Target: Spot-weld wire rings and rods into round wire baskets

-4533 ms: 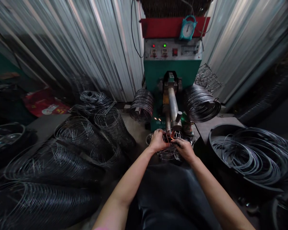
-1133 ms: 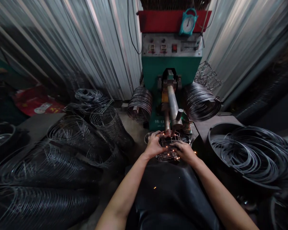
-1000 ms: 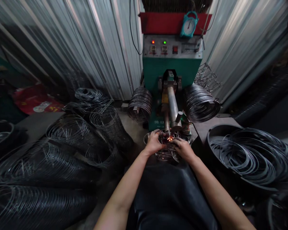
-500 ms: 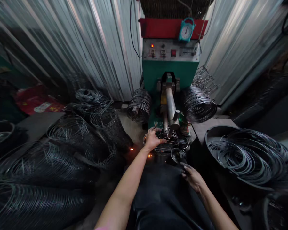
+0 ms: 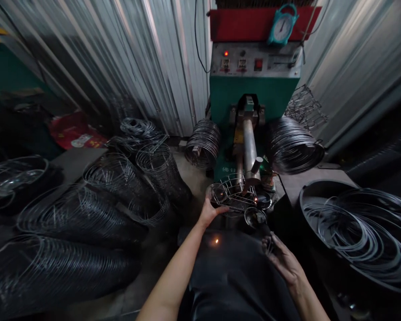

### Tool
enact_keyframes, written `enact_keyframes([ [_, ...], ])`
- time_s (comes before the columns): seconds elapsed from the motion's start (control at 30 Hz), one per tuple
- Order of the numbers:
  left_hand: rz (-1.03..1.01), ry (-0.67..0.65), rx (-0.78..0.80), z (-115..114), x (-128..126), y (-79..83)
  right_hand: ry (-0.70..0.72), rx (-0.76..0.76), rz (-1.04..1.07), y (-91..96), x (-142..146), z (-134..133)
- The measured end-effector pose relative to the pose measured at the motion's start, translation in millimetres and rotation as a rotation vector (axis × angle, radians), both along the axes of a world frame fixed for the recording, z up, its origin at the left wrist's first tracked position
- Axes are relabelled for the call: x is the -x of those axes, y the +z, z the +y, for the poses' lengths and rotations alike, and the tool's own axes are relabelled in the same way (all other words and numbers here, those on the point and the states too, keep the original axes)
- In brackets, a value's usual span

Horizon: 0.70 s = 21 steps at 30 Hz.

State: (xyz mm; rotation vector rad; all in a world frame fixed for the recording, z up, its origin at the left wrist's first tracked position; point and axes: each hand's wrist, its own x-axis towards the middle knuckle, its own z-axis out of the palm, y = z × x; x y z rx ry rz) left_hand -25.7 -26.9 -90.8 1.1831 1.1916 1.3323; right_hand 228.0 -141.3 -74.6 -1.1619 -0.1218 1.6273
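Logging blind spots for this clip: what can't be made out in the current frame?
Head view only:
- Right hand: whether its grip holds a thin ring; too dark and small.
- Wire basket: where it meets the machine; the metal arm covers it.
- Clock: top cut off by the frame edge.
- Panel labels: too small.

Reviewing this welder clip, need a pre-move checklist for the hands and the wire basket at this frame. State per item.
1. Left hand grips the rim of the wire basket: ok.
2. Basket sits under the welder arm: ok, exact contact with the tip cannot tell.
3. Right hand is off the basket, open above the dark apron: ok.
4. Right hand holds a part: cannot tell, too dark.
5. Spark glows on the apron: not ok.
6. Control panel shows a red lamp lit: ok, meaning cannot tell.
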Motion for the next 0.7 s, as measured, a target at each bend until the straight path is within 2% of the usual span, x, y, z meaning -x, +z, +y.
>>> enact_keyframes([
  [0.07, -0.178, -0.001, 0.041, 0, -4, -13.1, -0.023, -0.069, -0.246, -5.7, 1, 1],
  [0.13, -0.270, 0.003, 0.056, 3, -7, -16.4, 0.007, -0.183, -0.616, -19.0, -2, -2],
  [0.23, -0.285, -0.015, 0.028, 0, -1, -10.3, 0.198, -0.351, -1.100, -43.6, -13, -13],
  [0.3, -0.204, -0.042, -0.013, -10, 8, -4.4, 0.347, -0.429, -1.266, -47.8, -19, -21],
  [0.37, -0.031, -0.069, -0.078, -25, 15, 2.2, 0.476, -0.513, -1.345, -32.0, -18, -24],
  [0.5, 0.455, -0.115, -0.224, -54, 12, 23.4, 0.747, -0.714, -1.447, 39.9, 8, -10],
  [0.57, 0.653, -0.130, -0.256, -62, 2, 37.6, 0.874, -0.672, -1.587, 71.0, 26, 3],
  [0.63, 0.776, -0.127, -0.283, -66, -9, 51.2, 0.923, -0.604, -1.724, 87.3, 44, 15],
  [0.7, 0.842, -0.113, -0.310, -68, -16, 62.2, 0.859, -0.580, -1.797, 88.9, 57, 23],
])
